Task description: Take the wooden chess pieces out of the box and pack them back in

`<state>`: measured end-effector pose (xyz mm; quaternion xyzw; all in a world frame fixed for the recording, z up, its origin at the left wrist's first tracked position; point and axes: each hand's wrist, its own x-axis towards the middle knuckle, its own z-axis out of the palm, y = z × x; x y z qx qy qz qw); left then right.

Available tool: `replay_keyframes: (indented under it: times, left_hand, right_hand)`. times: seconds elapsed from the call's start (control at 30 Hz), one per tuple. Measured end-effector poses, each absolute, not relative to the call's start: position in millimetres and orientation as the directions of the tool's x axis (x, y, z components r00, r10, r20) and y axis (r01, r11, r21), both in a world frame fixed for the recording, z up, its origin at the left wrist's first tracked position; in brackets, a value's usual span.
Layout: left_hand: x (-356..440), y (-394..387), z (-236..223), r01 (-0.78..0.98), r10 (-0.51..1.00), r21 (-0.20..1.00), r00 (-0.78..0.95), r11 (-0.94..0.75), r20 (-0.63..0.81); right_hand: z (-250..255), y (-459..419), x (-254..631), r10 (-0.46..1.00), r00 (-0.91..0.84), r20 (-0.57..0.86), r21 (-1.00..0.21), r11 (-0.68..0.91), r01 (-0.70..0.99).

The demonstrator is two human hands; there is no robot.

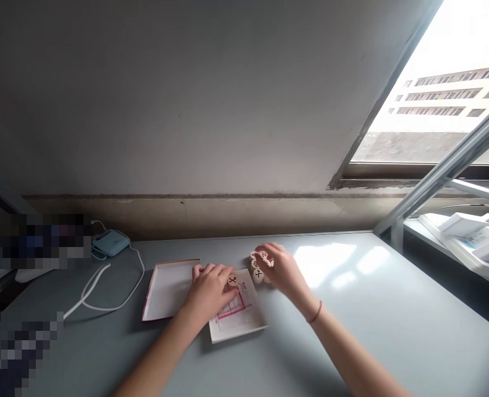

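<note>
My left hand point(213, 286) is over the left part of an open shallow box point(244, 325) with pink-red lines on its white inside. A round xiangqi piece point(232, 280) with a dark red character sits between its thumb and fingers. Just beyond the box's far right corner, my right hand point(279, 262) curls its fingers around pieces in a small cluster. Another round piece point(258, 275) of that cluster shows in front of the fingers. Some of the pieces are hidden by the right hand. Left of the box lies its open lid point(170, 289), white inside with a reddish edge.
A light blue device point(111, 243) with a white cable point(134, 292) lies at the back left of the grey table point(352, 331). White boxes point(467, 231) are on a surface at the far right. The wall and a metal frame bound the table.
</note>
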<state>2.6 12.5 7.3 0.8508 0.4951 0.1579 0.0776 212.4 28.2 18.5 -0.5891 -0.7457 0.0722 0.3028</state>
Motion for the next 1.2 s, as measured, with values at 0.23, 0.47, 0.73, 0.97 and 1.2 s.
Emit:
replay_keyframes:
  times: [0.23, 0.47, 0.73, 0.97, 1.2]
  left_hand:
    - [9, 16, 4, 0.818, 0.834, 0.180, 0.511, -0.546, 0.207]
    - [6, 15, 6, 0.821, 0.837, 0.173, 0.516, -0.544, 0.181]
    - [9, 15, 20, 0.711, 0.777, 0.325, 0.516, -0.623, 0.360]
    - [20, 14, 25, 0.529, 0.772, 0.575, 0.529, -0.624, 0.351]
    - [21, 14, 15, 0.596, 0.845, 0.611, 0.462, -0.521, 0.269]
  right_hand:
    - [30, 78, 257, 0.966, 0.253, -0.054, -0.173, -0.259, 0.950]
    - [30, 87, 255, 0.964, 0.218, -0.152, -0.182, -0.244, 0.953]
    - [53, 34, 223, 0.982, -0.115, 0.148, -0.520, 0.176, 0.836]
    - [41, -7, 199, 0.925, -0.284, 0.251, -0.815, 0.361, 0.453]
    - [28, -5, 207, 0.967, -0.145, 0.207, -0.876, 0.249, 0.413]
